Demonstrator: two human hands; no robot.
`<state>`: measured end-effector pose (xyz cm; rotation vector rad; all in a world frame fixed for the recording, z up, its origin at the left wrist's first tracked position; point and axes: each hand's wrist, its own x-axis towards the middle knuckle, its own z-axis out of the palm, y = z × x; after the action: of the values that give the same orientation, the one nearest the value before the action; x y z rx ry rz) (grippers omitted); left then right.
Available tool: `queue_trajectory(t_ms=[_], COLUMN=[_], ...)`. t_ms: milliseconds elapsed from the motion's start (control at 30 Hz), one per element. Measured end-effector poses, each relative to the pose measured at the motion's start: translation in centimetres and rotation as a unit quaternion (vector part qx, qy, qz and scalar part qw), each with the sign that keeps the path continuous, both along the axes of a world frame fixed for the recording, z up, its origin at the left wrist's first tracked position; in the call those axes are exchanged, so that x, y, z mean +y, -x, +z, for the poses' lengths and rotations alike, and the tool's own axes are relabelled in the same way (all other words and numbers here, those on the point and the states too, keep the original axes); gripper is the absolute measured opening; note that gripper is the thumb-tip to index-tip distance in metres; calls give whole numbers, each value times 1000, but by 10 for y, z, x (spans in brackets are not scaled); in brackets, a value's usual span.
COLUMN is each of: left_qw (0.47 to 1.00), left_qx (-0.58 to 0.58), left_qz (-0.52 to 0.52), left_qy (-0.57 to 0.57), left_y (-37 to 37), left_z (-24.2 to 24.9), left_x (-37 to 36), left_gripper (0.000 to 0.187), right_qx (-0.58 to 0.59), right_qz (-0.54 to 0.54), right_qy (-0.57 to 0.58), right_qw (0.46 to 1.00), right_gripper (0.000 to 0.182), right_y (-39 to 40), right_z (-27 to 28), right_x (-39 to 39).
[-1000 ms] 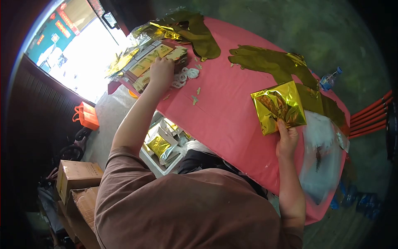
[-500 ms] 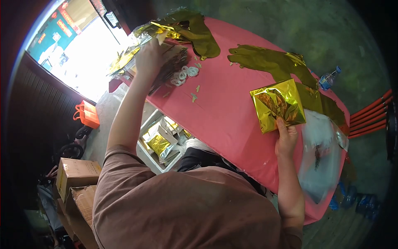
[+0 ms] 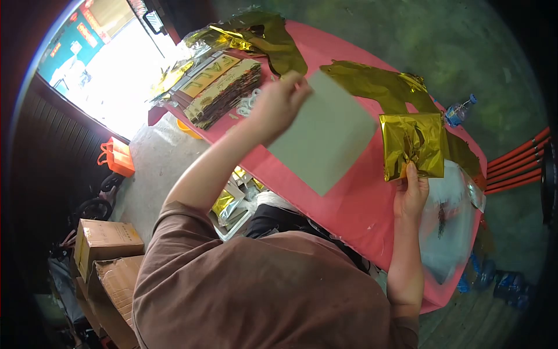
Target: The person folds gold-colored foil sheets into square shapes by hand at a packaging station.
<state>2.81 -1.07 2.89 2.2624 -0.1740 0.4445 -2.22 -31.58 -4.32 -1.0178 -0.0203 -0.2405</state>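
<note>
A pale greenish-grey square sheet, paper or thin card (image 3: pixel 325 131), hangs over the table from my left hand (image 3: pixel 282 110). The fingers of that hand are pinched at its upper left edge, slightly blurred. On the right, my right hand (image 3: pixel 411 195) grips a square gold foil packet (image 3: pixel 414 142) by its lower edge, thumb on top. The packet's foil is wrinkled at the middle. Left of the sheet lie stacks of printed cards (image 3: pixel 224 87) with gold and dark edges, and beside them white rings (image 3: pixel 249 103), partly hidden by my left arm.
Gold foil sheets (image 3: pixel 372 84) lie along the far side of the pink-covered table (image 3: pixel 343 215). Clear plastic bags (image 3: pixel 444 232) rest at its right end, near a bottle (image 3: pixel 461 110). Below the left edge is a white crate (image 3: pixel 235 224) with foil packets. Cardboard boxes (image 3: pixel 110 241) stand at left.
My left hand has come from the card stacks toward the table's middle, bringing the pale sheet. My right hand has shifted a little right with the foil packet, which is now turned straighter.
</note>
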Motion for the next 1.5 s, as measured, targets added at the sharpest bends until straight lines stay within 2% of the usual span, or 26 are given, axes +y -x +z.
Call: queue_trajectory(t_ms=[33,100,233,300,433,500,667,733,800,833,900,1033,1133,1200,1400,1500], left_qw=[1000,990,986,976,964,959,974,979,988,988,988,986,988,984,978,985], left_qx=[1,107,116,129,172,121,66,36,77,78,55,66,32,25,18,46], left_qz=[0,-76,-117,-160,-180,-216,-200,-185,-135,-135,-112,-115,-101,-83,-60,-82], left_qy=[2,55,11,76,92,135,84,72,1,2,-93,-104,-114,-158,-198,-145], left_y=[-5,-11,-16,-19,-21,-22,-16,-15,-16,-17,-18,-15,-15,-16,-17,-15], left_z=[-15,-41,-63,-72,-84,-93,-86,-81,-77,-78,-79,-78,-83,-85,-86,-85], left_x=[-6,-16,-24,-24,-22,-23,-27,-28,-28,-27,-26,-28,-30,-34,-41,-45], left_gripper=[26,29,36,39,38,33,36,37,32,32,26,22,19,16,14,14], right_qx=[1,-8,-17,-3,12,19,57,39,32,24,25,40,27,26,29,25], right_qz=[0,-20,-12,47,61,67,91,87,91,94,92,98,88,88,78,69], right_qy=[2,43,103,132,130,140,191,291,293,294,296,305,319,333,339,328], right_qw=[1000,999,994,990,990,988,976,952,951,951,950,947,943,939,937,942], right_gripper=[12,12,11,11,10,9,9,10,11,11,11,11,12,12,13,14], right_y=[-1,0,1,1,2,1,2,1,2,2,2,3,3,4,4,5], right_z=[0,0,-10,-19,-19,-22,-21,-26,-25,-24,-26,-25,-25,-21,-21,-21], right_x=[2,7,11,12,20,19,21,21,22,23,24,25,27,28,32,34])
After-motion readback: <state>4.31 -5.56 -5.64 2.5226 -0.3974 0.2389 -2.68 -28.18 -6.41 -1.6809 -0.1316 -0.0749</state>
